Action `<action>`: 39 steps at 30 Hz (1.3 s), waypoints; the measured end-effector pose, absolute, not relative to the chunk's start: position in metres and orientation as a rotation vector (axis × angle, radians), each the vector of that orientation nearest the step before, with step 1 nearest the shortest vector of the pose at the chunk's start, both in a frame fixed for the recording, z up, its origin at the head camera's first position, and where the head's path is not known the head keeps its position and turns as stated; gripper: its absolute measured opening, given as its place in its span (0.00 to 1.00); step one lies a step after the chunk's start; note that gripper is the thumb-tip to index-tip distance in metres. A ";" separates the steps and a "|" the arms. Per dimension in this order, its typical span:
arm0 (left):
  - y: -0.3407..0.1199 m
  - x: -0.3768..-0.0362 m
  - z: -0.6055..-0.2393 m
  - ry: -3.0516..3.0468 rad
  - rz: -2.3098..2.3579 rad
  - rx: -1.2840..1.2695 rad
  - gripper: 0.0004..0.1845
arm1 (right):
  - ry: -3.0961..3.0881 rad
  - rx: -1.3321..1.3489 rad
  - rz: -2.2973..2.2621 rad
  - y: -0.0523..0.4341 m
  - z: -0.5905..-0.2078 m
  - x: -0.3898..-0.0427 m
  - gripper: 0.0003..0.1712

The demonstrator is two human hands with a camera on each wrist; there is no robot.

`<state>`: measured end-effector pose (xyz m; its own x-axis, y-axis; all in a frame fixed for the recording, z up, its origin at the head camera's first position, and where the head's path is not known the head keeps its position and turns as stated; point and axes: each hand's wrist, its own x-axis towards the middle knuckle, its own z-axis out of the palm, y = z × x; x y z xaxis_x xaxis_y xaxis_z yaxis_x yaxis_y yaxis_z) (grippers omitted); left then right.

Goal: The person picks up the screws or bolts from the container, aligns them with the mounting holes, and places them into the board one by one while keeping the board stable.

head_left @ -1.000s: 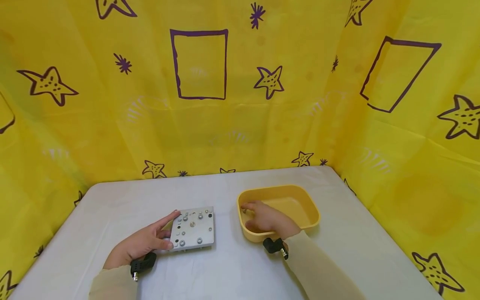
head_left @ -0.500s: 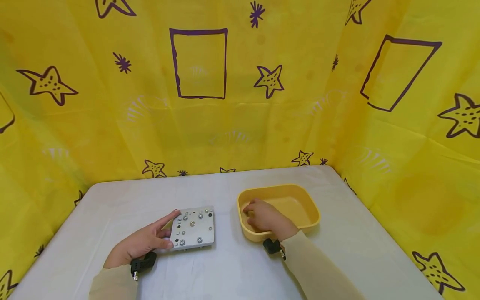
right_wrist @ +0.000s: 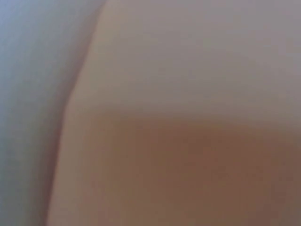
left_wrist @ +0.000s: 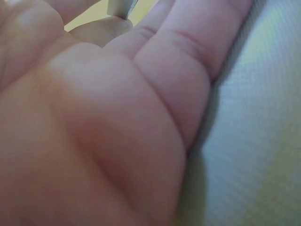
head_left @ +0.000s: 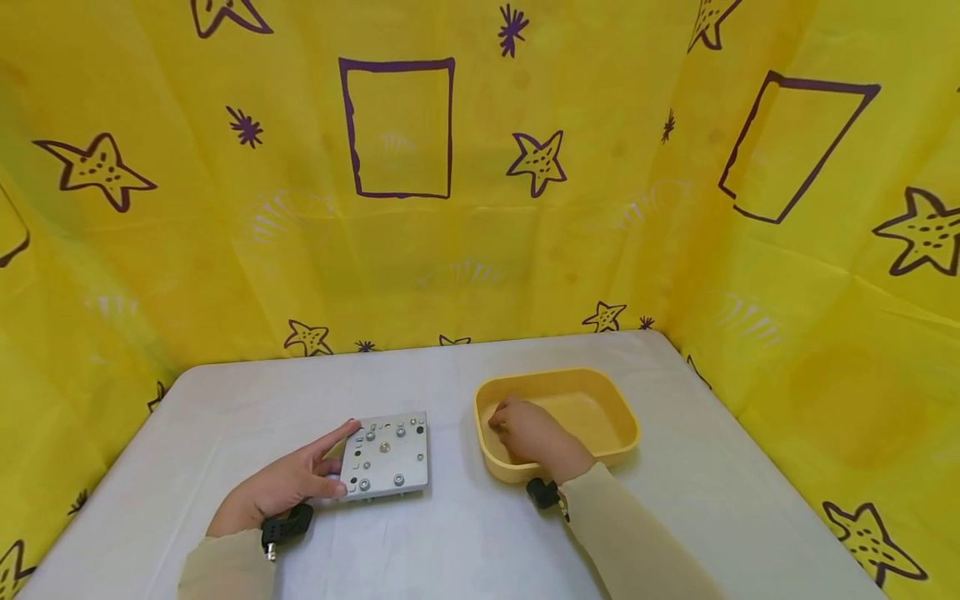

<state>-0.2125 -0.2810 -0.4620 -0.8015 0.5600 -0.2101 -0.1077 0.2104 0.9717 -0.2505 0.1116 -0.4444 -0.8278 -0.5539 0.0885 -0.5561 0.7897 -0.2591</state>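
My left hand (head_left: 288,482) grips a square silver metal plate (head_left: 397,458) by its left edge, thumb at the near corner and a finger at the far one. Round screw heads, holes and small raised blocks dot the plate's top. Short pins show below its front edge. The left wrist view has the palm (left_wrist: 113,122) up close and a bit of the plate's metal edge (left_wrist: 121,7). My right hand (head_left: 532,432) reaches into the left part of a yellow bin (head_left: 600,400), its fingers curled and fingertips drawn together. Whatever lies at those fingertips is hidden. The right wrist view is mostly blurred skin (right_wrist: 188,155).
Both things stand on a table with a white cloth (head_left: 450,550). A yellow curtain (head_left: 480,250) with purple stars and squares closes off the back and sides. A black wrist camera sits on each wrist, the left camera (head_left: 287,525) beside the plate.
Inside the bin, my right hand's fingers have gone from spread to curled together, and the hand has shifted slightly. The left hand and the metal plate have stayed put.
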 end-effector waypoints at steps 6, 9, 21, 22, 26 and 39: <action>-0.281 -0.212 -0.462 1.978 1.625 0.413 0.54 | -2.980 0.867 0.369 0.111 -0.445 -0.252 0.06; -0.281 -0.213 -0.462 1.988 1.620 0.405 0.54 | -2.985 0.854 0.351 0.110 -0.443 -0.251 0.04; -0.281 -0.213 -0.464 1.959 1.637 0.407 0.54 | -3.088 0.611 0.429 0.113 -0.426 -0.243 0.07; -0.281 -0.213 -0.464 1.960 1.636 0.407 0.54 | -3.084 0.600 0.439 0.114 -0.422 -0.242 0.08; -0.282 -0.214 -0.463 1.975 1.630 0.409 0.55 | -3.071 0.550 0.698 0.114 -0.405 -0.245 0.11; -0.280 -0.211 -0.460 1.983 1.632 0.366 0.56 | -2.794 0.282 1.850 0.067 -0.396 -0.263 0.12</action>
